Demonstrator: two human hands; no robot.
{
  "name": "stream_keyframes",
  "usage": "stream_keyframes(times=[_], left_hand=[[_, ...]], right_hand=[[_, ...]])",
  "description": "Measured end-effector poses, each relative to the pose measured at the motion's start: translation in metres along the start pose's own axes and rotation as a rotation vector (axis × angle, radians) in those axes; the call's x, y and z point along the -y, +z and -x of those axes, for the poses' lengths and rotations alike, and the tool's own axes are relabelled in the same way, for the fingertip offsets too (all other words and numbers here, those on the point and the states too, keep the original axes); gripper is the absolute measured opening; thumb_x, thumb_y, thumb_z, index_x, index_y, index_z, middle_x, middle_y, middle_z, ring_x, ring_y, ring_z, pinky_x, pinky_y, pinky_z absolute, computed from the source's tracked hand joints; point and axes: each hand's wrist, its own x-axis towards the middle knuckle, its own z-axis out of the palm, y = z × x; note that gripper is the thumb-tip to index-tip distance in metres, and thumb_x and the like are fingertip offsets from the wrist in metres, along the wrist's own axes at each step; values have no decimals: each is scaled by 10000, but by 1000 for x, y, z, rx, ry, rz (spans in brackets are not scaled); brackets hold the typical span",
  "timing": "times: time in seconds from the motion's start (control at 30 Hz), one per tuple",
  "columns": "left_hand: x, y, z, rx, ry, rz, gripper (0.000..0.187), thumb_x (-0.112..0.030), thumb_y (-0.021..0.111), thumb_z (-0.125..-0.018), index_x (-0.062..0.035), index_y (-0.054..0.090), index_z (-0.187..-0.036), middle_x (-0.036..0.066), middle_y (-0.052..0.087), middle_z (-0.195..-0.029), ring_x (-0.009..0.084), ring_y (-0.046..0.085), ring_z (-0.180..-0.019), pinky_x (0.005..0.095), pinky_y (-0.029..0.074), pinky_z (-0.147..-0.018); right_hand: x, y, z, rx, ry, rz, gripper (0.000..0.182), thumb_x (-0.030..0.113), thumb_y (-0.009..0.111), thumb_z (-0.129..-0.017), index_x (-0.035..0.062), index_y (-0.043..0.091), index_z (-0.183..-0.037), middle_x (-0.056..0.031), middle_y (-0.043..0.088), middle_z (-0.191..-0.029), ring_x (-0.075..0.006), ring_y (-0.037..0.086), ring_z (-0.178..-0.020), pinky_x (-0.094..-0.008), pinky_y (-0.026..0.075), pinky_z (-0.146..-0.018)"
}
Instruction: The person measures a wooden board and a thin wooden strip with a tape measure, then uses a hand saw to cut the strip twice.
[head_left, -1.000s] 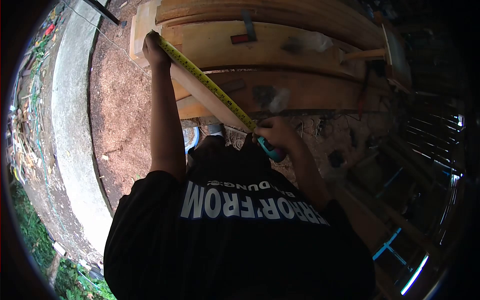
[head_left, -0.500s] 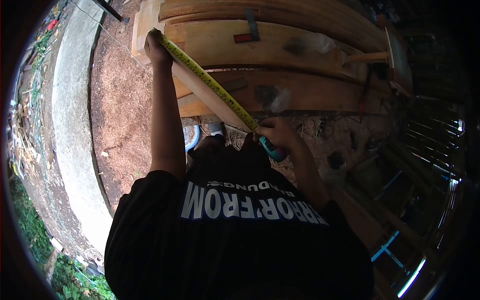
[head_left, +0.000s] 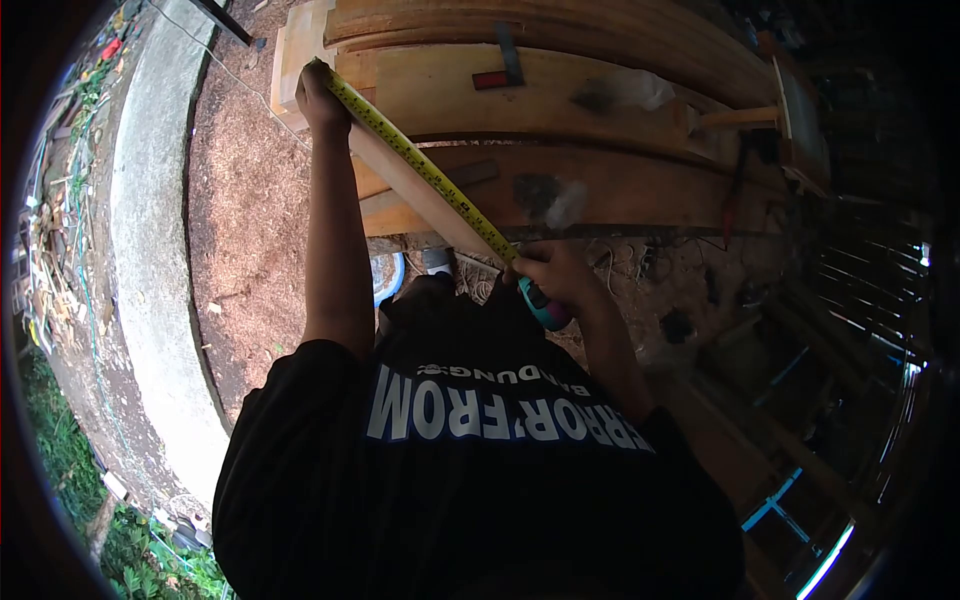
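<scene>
A yellow tape measure (head_left: 430, 172) is drawn out along a narrow wooden board (head_left: 405, 190) that slants from the bench toward my body. My left hand (head_left: 322, 98) is closed around the far end of the board and the tape's tip. Near my waist, my right hand (head_left: 560, 272) grips the near end, where the teal tape case (head_left: 543, 308) hangs below the fingers. How the right fingers share the board and the tape is partly hidden.
Long planks (head_left: 440, 95) lie across the bench, with a try square (head_left: 493, 78) and a clear plastic bag (head_left: 640, 90) on them. A blue-rimmed container (head_left: 388, 278) stands below the bench's near edge. Sawdust (head_left: 245, 190) covers the ground at left beside a concrete strip (head_left: 150, 200).
The view has shifted slightly, so the scene sits a little lower and to the right. Both hands keep their hold, and the tape stays stretched along the board.
</scene>
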Motion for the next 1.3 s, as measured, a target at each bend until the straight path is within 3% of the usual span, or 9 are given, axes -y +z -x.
stream_keyframes(times=[0.3, 0.6, 0.77, 0.9, 0.93, 1.03, 1.07, 1.17, 1.3], left_hand=[[-8, 2, 6, -3, 2, 26, 283, -290, 519, -1001, -98, 545, -795, -14, 459, -753, 113, 427, -702, 308, 385, -678], [-29, 4, 44, -13, -73, -78, 545, -340, 626, -987, -71, 460, -1431, 91, 527, -1287, 209, 495, -1164, 372, 378, -1041], [-63, 20, 104, 45, 31, -282, 926, -184, 733, -937, -136, 139, -1646, 217, 107, -1688, 359, 91, -1585, 488, 171, -1246], [-81, 28, 143, 128, 360, -730, 845, -205, 765, -875, -145, 336, -1601, 294, 42, -1661, 435, 67, -1575, 589, 200, -1215], [-84, 36, 151, 82, 494, -656, 603, -194, 750, -862, -151, 579, -1438, 246, 211, -1652, 442, 135, -1569, 612, 202, -1204], [-122, 38, 168, 417, 684, -1035, 369, -211, 764, -861, -145, 723, -1221, 144, 475, -1549, 396, 250, -1552, 537, 206, -1233], [-132, 40, 169, 559, 733, -978, 220, -227, 776, -830, -130, 754, -1026, 97, 673, -1293, 344, 427, -1470, 544, 234, -1221], [-136, 33, 174, 1022, 573, -851, 211, -232, 783, -829, -133, 741, -1010, 79, 700, -1181, 313, 541, -1364, 558, 261, -1201], [-134, 34, 179, 1106, 606, -798, 172, -199, 800, -757, -112, 676, -840, 55, 629, -876, 293, 619, -961, 449, 426, -1015]], right_hand=[[-4, -1, -3, 63, 21, -31, 248, 201, 640, -937, 9, 781, -1006, -62, 772, -903, -128, 686, -843, -297, 516, -828], [-5, 0, -2, 93, -18, -30, 235, 182, 642, -899, 4, 792, -932, -70, 758, -865, -142, 670, -806, -306, 514, -793], [-6, 3, -5, 82, -33, -28, 238, 181, 629, -901, 6, 790, -926, -62, 748, -844, -131, 656, -774, -293, 509, -773], [-14, 1, -11, 123, -11, -39, 248, 183, 619, -910, 2, 781, -958, -59, 754, -859, -122, 666, -773, -283, 514, -765], [-14, 1, -11, 124, -21, -34, 251, 185, 618, -911, -1, 777, -969, -59, 756, -865, -120, 671, -776, -282, 517, -764], [-11, 0, -10, 126, 2, -38, 256, 185, 615, -914, -8, 769, -981, -63, 758, -876, -127, 681, -778, -289, 524, -765], [-9, -1, -8, 127, 3, -36, 256, 185, 615, -914, -8, 769, -981, -63, 758, -876, -127, 681, -778, -289, 524, -765], [-8, -1, -8, 153, 8, -50, 251, 179, 614, -917, -10, 765, -984, -64, 757, -878, -124, 681, -779, -285, 526, -755], [-13, 0, -9, 176, -12, -89, 237, 163, 609, -920, -11, 764, -966, -67, 754, -868, -125, 677, -770, -275, 522, -735]])
